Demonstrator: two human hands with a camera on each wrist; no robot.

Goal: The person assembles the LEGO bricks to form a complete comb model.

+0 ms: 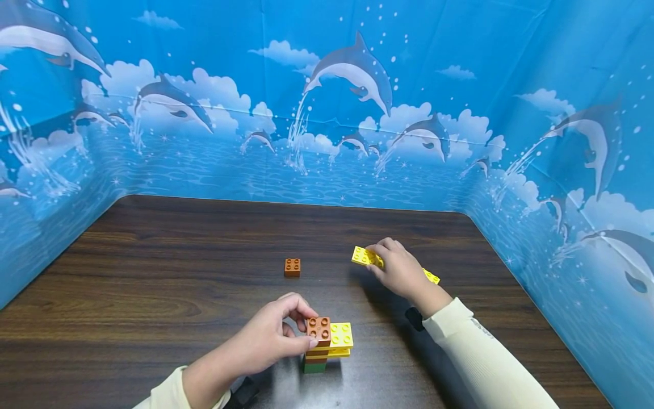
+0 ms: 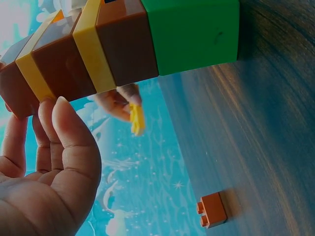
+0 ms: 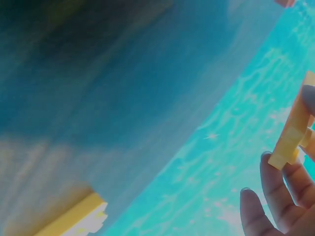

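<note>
A small tower stands near the front middle of the table. Its base is a green block, with brown bricks and thin yellow plates alternating above it; the plates jut out to the right. My left hand holds the brown top brick between thumb and fingers. Farther back on the right, my right hand pinches a flat yellow studded brick, raised off the table. The right wrist view shows this yellow brick edge-on between the fingertips.
One loose brown brick lies behind the tower on the dark wooden table. Another yellow brick rests beyond the right wrist, partly hidden by it. A blue dolphin-print curtain borders the table at the back and sides.
</note>
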